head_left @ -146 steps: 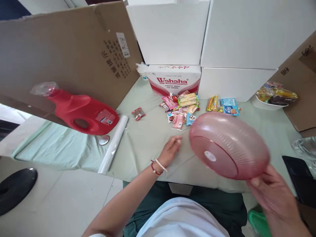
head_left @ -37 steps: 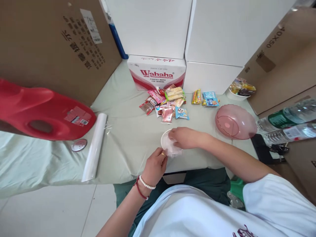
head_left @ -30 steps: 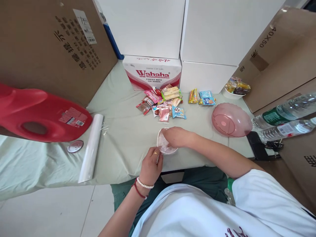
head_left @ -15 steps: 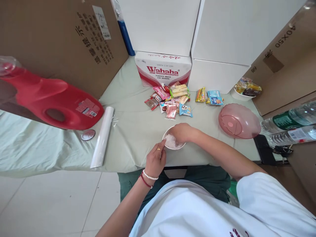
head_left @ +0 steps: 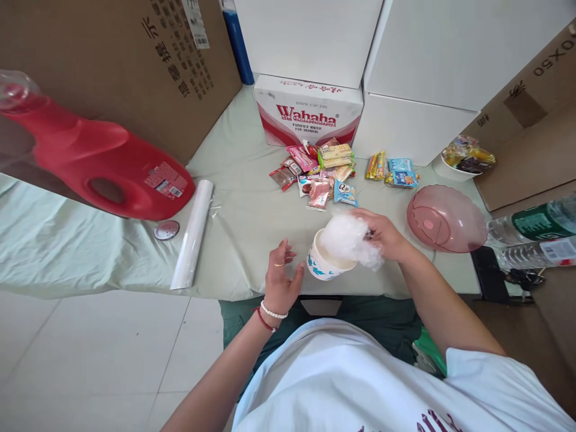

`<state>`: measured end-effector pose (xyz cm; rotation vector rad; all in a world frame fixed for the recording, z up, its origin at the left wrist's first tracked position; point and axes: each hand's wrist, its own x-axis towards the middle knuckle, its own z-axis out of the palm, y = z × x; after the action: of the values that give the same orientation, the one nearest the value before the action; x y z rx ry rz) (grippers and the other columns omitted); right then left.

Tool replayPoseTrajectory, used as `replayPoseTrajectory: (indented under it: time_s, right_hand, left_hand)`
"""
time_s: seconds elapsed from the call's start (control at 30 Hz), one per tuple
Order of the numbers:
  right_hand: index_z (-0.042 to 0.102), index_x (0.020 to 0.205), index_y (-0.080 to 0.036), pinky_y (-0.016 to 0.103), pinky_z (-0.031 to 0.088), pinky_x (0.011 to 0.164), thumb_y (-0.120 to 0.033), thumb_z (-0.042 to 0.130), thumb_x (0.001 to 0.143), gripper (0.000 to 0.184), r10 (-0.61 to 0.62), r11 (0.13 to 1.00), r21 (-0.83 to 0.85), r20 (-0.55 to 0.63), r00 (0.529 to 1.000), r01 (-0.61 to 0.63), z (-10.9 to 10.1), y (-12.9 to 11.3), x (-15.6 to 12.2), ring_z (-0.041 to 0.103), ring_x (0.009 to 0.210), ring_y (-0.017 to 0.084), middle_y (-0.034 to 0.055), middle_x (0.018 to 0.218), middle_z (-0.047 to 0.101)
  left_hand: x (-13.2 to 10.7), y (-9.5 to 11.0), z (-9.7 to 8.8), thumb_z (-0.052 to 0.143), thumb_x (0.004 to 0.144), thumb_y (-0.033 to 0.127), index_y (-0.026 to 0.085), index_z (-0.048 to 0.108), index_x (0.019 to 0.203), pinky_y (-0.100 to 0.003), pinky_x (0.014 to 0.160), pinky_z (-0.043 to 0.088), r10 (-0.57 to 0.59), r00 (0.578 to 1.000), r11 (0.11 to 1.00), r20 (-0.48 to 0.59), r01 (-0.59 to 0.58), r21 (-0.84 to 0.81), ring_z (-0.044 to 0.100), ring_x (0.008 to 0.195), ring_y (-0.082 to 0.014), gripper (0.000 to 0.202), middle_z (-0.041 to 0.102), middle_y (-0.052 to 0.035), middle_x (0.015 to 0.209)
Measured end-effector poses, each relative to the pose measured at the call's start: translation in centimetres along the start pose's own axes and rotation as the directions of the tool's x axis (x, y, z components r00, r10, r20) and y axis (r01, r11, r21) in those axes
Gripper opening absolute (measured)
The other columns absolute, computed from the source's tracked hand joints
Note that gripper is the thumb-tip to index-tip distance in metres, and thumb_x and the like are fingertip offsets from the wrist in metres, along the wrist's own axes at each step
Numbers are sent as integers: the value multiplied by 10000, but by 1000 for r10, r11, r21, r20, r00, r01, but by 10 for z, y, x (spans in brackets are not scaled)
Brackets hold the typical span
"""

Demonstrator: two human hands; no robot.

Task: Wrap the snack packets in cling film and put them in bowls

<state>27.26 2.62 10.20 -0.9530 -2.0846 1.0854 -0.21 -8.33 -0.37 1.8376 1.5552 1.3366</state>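
A white paper cup (head_left: pixel 320 267) with blue leaf prints stands, tilted a little, near the table's front edge. Over its mouth and right rim hangs a wad of white, crumpled, translucent plastic film (head_left: pixel 344 240). My right hand (head_left: pixel 384 235) is closed on the wad's right side; its fingertips are partly hidden by it. Just left of the cup, my left hand (head_left: pixel 284 273) is open, fingers apart, touching nothing. Beyond the cup lies a pile of small wrapped snacks (head_left: pixel 319 195).
A pink translucent bowl (head_left: pixel 443 225) sits at right, beside plastic bottles (head_left: pixel 544 219). More snack packs (head_left: pixel 400 174) and a filled white bowl (head_left: pixel 459 174) are behind it. At left are a white roll (head_left: pixel 193 237), a round lid (head_left: pixel 166 230) and a red jug (head_left: pixel 130 168). Boxes (head_left: pixel 310 114) line the back.
My right hand has come out of the cup and moved right with the white plastic wad. My left hand has let go of the cup's rim and opened.
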Motion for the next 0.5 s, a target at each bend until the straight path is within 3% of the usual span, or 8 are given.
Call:
replayPoseTrajectory:
  time_s: [0.13, 0.23, 0.37, 0.5]
  right_hand:
    - [727, 1050, -234, 431, 593, 906, -537, 816, 753, 433, 142, 960, 271, -238, 961, -75, -13, 9, 2, 721, 1025, 290, 55, 1038, 746]
    - [713, 1023, -237, 423, 603, 882, -506, 839, 715, 428, 190, 956, 287, -423, 886, -68, -29, 14, 10, 713, 1025, 279, 42, 1011, 737]
    - [648, 960, -250, 335, 599, 739, -423, 827, 711, 353, 325, 919, 385, -623, 712, -83, -72, 42, 37, 689, 884, 200, 12, 940, 704]
    - [568, 824, -231, 257, 530, 568, -304, 811, 722, 273, 531, 822, 535, -593, 605, -197, -114, 89, 96, 590, 651, 135, -19, 763, 625]
  left_hand:
    - [-4, 7, 5, 686, 941, 442, 258, 191, 1653, -509, 1015, 572, 46, 997, 999, 57, -48, 23, 504, 1404, -343, 886, 441, -229, 1504]
    - [-5, 10, 14, 756, 879, 505, 284, 194, 1654, -611, 1124, 479, 153, 982, 982, 112, -164, 92, 333, 1535, -416, 983, 286, -242, 1637]
    - [-3, 2, 22, 766, 885, 440, 326, 247, 1631, -603, 1133, 479, 196, 973, 967, 126, -213, 141, 367, 1524, -401, 916, 275, -213, 1649]
    - [-3, -10, 23, 714, 927, 409, 260, 209, 1652, -552, 1081, 536, 190, 973, 965, 129, -209, 158, 481, 1443, -364, 896, 390, -230, 1571]
